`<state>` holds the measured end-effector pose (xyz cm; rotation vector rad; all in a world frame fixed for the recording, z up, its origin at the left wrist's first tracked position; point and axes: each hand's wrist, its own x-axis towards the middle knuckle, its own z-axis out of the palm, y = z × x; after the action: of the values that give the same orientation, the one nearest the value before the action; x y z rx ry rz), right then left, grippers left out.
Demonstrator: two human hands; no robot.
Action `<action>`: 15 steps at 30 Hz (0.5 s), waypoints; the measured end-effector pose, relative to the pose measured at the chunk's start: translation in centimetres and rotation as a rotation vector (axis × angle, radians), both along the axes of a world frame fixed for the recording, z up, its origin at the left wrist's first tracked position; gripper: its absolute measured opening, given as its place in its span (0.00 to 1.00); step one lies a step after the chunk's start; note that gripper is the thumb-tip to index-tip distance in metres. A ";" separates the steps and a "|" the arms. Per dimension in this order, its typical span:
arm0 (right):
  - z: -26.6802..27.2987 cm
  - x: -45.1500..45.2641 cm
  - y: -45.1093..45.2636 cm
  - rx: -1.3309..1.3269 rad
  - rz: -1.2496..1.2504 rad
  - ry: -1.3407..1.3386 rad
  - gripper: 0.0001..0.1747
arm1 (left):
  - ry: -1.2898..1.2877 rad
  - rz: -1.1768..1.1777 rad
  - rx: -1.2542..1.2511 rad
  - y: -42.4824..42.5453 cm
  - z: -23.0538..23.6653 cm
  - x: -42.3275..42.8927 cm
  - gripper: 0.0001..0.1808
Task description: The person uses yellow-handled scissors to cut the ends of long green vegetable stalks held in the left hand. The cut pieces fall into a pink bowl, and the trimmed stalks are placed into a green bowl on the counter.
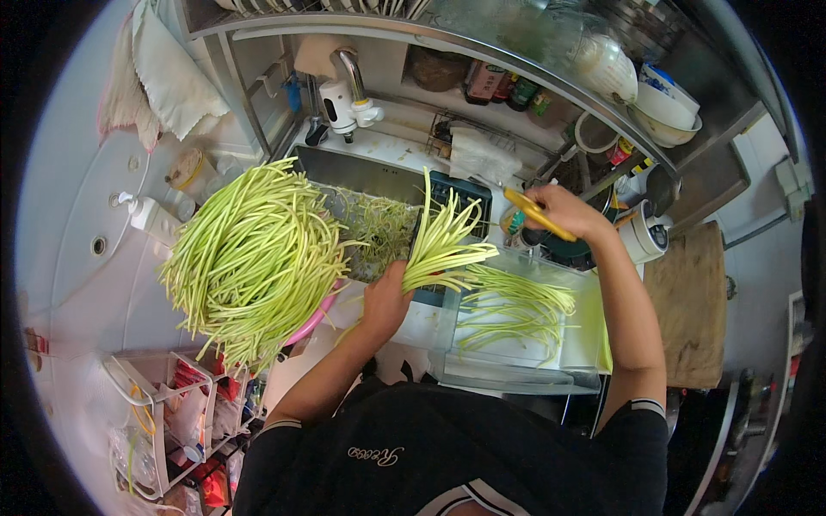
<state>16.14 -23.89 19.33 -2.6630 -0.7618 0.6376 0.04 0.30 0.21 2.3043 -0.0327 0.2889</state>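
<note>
My left hand [387, 298] grips a bunch of long pale-green vegetable stems [445, 251] over the right part of the sink. My right hand [563, 209] is raised to the right, apart from the bunch, holding yellow-handled scissors [535, 213]. Their blades point up and left. A large heap of the same stems [251, 251] fills a pink basin [316, 320] on the left, hiding most of it. More stems [516, 303] lie in a clear plastic bin [516, 380] under and right of the bunch. Thin trimmings [381, 226] lie in the steel sink [361, 169].
A dark plastic basket [474, 190] sits at the sink's right. Behind rise a faucet [352, 97] and a steel dish rack [452, 29]. A pump bottle [150, 216] stands left, a wooden board [685, 309] right. A storage cart [155, 413] is at lower left.
</note>
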 end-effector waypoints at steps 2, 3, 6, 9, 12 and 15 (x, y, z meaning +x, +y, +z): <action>-0.6 -1.5 -1.3 0.009 0.012 -0.117 0.18 | -0.025 0.015 0.000 0.0 0.3 0.2 0.21; -0.9 -2.2 -1.8 0.014 0.015 -0.174 0.18 | -0.036 0.020 0.001 0.0 0.4 0.2 0.21; -0.4 -3.8 -2.9 -0.036 0.008 -0.159 0.17 | -0.078 0.027 0.023 -0.1 0.6 0.6 0.21; 0.2 -4.7 -3.6 -0.063 0.026 -0.139 0.16 | -0.153 0.004 0.036 -0.4 0.7 0.8 0.20; 0.5 -5.1 -3.7 -0.077 0.064 -0.153 0.17 | -0.158 -0.012 0.055 -0.9 0.5 1.1 0.20; 0.1 -5.2 -3.9 -0.094 0.064 -0.154 0.19 | -0.179 -0.042 0.089 -1.4 1.0 1.1 0.20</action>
<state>10.98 -27.81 19.48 -2.8091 -0.8824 0.4994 1.11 -1.09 1.17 2.3557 -0.1876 0.4796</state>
